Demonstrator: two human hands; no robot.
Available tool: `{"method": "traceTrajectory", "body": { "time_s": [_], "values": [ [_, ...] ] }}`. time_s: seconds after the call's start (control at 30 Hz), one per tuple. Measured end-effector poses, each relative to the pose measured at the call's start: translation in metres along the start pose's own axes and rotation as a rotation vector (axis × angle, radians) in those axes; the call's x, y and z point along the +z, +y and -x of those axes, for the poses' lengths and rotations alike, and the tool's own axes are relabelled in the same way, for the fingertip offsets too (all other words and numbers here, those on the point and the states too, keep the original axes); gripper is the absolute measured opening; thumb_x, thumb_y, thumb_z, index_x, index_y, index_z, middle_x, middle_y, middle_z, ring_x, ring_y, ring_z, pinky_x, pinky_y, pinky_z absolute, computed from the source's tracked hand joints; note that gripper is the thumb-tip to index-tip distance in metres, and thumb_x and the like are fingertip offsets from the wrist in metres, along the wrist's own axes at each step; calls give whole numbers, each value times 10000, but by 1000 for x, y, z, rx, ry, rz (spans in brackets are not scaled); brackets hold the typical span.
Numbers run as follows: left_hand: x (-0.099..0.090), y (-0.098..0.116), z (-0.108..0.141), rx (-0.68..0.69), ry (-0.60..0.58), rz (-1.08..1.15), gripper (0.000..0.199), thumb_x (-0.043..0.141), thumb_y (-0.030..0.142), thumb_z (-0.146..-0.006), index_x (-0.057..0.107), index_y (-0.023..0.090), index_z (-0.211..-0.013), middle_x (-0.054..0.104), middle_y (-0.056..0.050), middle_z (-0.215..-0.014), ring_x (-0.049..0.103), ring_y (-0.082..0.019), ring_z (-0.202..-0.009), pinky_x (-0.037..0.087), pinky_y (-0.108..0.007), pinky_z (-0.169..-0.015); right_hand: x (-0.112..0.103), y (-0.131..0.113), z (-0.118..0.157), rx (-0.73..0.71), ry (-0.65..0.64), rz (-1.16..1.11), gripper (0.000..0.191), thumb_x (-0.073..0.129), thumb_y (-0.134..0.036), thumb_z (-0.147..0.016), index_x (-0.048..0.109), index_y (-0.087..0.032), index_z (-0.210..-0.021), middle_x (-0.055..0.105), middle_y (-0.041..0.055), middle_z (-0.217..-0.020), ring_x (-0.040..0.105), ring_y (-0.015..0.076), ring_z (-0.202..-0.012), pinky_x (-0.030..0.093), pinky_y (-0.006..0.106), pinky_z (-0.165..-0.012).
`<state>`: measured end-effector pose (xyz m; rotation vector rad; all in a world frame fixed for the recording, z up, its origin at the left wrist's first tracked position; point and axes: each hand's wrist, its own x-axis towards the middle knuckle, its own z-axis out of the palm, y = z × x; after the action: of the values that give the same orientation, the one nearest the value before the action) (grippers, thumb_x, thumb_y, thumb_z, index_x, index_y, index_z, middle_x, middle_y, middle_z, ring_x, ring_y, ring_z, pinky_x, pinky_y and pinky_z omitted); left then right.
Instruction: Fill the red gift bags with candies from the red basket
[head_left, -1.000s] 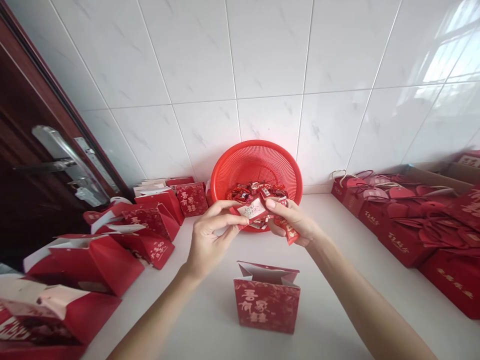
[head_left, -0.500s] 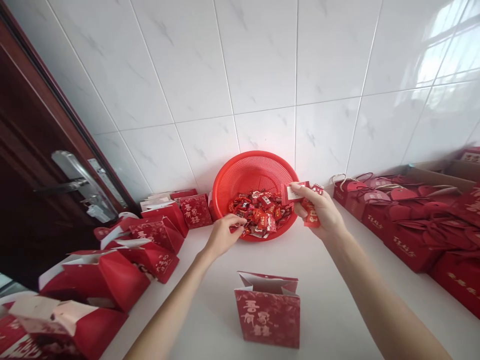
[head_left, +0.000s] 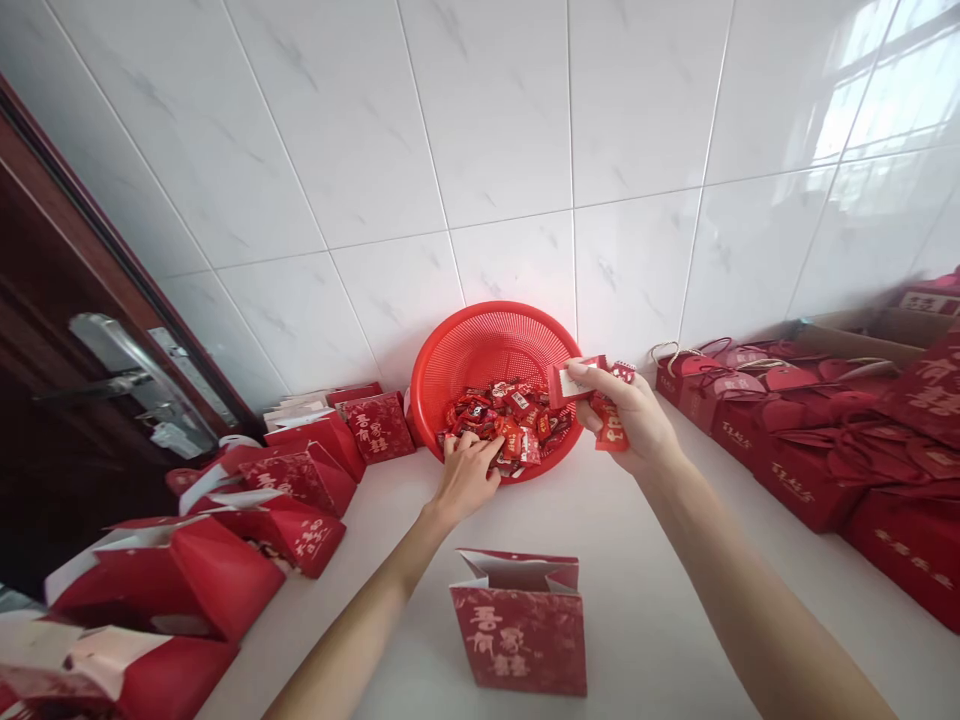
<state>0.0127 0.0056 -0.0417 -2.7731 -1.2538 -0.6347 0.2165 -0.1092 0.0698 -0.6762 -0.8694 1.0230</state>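
On the worktop [head_left: 637, 610], a basket [head_left: 487, 340] stands behind one upright, open bag [head_left: 521, 640]; its bottom is hidden, so how full it is cannot be told. The left hand [head_left: 466, 478] reaches into the basket, grip unclear. The right hand [head_left: 634, 415] clamps a few gathered packets [head_left: 611, 428]; many loose packets [head_left: 525, 400] remain in the basket.

Soft daylight — window glare [head_left: 885, 110] whitens the wall tiles [head_left: 780, 110] at right — leaves the door [head_left: 52, 440] dark.
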Motion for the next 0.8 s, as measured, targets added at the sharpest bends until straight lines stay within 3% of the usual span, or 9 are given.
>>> {"method": "traceTrajectory", "body": {
  "time_s": [0.27,0.47,0.63,0.8],
  "values": [
    [6,-13,-1,-47,67,141,517,649,55,-709,734,224,-1190,751,-69,-909,608,-322,-1051,400,-545,-1020,0,5,0,-20,-3,27,320,885,-361,-635,666,-131,-676,520,-40,-524,402,41,-364,268,201,-373],
    [3,-31,3,-41,192,367,422,559,116,-796,722,187,-1179,692,-48,-934,662,-194,-812,551,-353,-827,1,7,-1,-10,18,34,307,887,-340,-620,665,-130,-645,544,-30,-526,403,44,-361,266,204,-368],
    [-2,-44,5,-61,274,560,254,610,226,-787,777,190,-974,685,-47,-891,681,-177,-781,591,-314,-758,3,10,-2,11,22,28,291,893,-327,-608,686,-132,-673,553,-31,-533,407,48,-359,254,203,-355],
    [-10,-47,3,-89,323,729,253,650,287,-756,786,175,-937,696,-72,-939,694,-180,-806,609,-303,-716,1,14,-3,14,22,39,280,896,-317,-614,692,-134,-672,545,-35,-533,407,46,-364,259,201,-359]
  ]
}}
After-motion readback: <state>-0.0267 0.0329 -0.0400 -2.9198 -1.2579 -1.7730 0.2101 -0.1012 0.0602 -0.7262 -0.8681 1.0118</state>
